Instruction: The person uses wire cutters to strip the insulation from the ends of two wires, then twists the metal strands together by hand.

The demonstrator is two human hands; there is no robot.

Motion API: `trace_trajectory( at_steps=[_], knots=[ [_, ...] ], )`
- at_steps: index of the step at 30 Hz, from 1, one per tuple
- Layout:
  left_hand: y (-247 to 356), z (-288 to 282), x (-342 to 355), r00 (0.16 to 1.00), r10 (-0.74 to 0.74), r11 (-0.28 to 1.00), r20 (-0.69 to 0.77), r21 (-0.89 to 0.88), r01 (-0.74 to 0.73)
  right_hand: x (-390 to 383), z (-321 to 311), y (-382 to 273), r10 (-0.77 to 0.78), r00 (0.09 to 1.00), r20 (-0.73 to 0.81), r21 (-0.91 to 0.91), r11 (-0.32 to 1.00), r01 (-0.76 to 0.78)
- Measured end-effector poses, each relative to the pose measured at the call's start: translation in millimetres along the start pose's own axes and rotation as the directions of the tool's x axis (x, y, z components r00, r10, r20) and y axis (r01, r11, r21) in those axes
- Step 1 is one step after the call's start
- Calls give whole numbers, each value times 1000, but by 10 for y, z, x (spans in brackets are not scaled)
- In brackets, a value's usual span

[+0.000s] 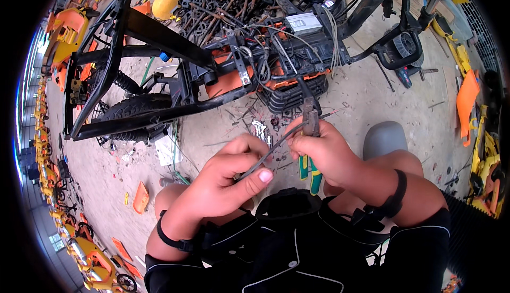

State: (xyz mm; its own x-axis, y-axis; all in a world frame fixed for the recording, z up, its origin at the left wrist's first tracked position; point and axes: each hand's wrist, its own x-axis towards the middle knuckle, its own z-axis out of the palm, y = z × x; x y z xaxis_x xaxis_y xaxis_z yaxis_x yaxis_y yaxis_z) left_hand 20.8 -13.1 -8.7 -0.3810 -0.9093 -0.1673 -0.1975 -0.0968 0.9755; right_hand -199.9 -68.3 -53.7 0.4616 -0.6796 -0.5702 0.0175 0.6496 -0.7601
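My left hand (pixel 226 177) pinches a thin dark cable (pixel 277 144) between thumb and curled fingers. The cable slants up to my right hand (pixel 330 149). That hand is closed around pliers (pixel 310 119) with green and yellow handles, jaws pointing away from me and handles hanging down below the fist. The cable passes by the fingertips of my right hand; whether the jaws touch it I cannot tell. Beyond both hands lies a stripped black vehicle frame (pixel 175 114) with exposed wiring (pixel 265 62) and a silver box (pixel 304 23) on it.
A heap of dark metal parts (pixel 218 1) and a yellow helmet-like shell (pixel 167 4) lie behind the frame. A cordless power tool (pixel 405 76) lies at right. Orange panels (pixel 467 104) and yellow vehicle bodies (pixel 94 258) line the sides. Scraps litter the concrete floor (pixel 340 99).
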Motion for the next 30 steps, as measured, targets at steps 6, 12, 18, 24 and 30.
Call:
trace_trajectory(
  at_steps=[6,12,18,24,30],
  knots=[
    [12,-13,121,920,391,906,19,170,-389,-49,47,110,124,978,167,-8,992,-125],
    [-90,173,80,929,364,831,-65,-427,-356,-155,147,141,68,940,335,72,993,-97],
    [-103,258,77,951,219,597,-219,-741,-308,-318,270,-66,40,972,233,-8,999,-39],
    [59,327,93,946,140,623,-293,-716,-314,-342,288,34,-84,977,197,-58,994,97],
    [48,281,34,937,216,604,-275,-716,-350,-418,316,-129,30,988,149,-130,991,-11]
  ],
)
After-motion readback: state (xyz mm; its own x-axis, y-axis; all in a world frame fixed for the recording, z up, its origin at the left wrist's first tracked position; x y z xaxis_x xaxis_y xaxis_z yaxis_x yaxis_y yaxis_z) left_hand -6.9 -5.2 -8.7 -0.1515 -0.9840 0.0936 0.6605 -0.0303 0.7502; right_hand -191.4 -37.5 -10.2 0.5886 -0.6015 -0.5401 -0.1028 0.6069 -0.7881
